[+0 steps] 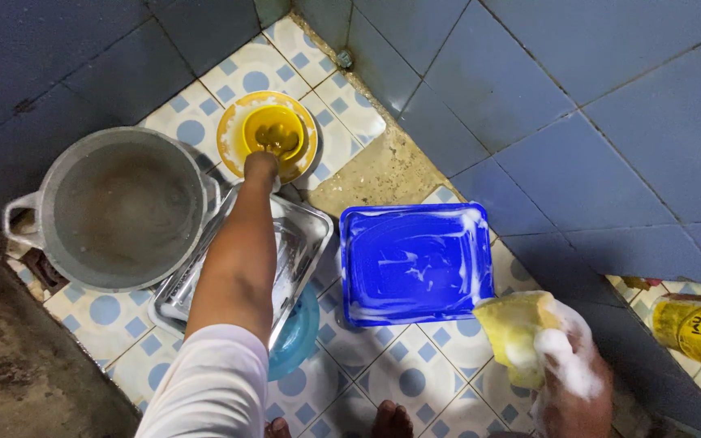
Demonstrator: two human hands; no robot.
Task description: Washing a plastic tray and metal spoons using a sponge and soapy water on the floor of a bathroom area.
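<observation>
My left hand point(273, 146) reaches forward into a small yellow bowl point(273, 130) that sits on a yellow plate point(234, 122) in the corner; my fingers curl over the bowl's near rim. My right hand point(574, 377), covered in white foam, grips a yellow sponge point(514, 324) at the lower right. A soapy blue square tray point(415, 264) lies on the tiled floor between my hands, just left of the sponge.
A large grey metal pot point(123, 207) stands at the left. Under my left arm lies a soapy steel tray point(302, 243) on top of a blue bowl point(298, 337). A yellow bottle point(695, 324) lies at the right edge. Blue tiled walls close the corner.
</observation>
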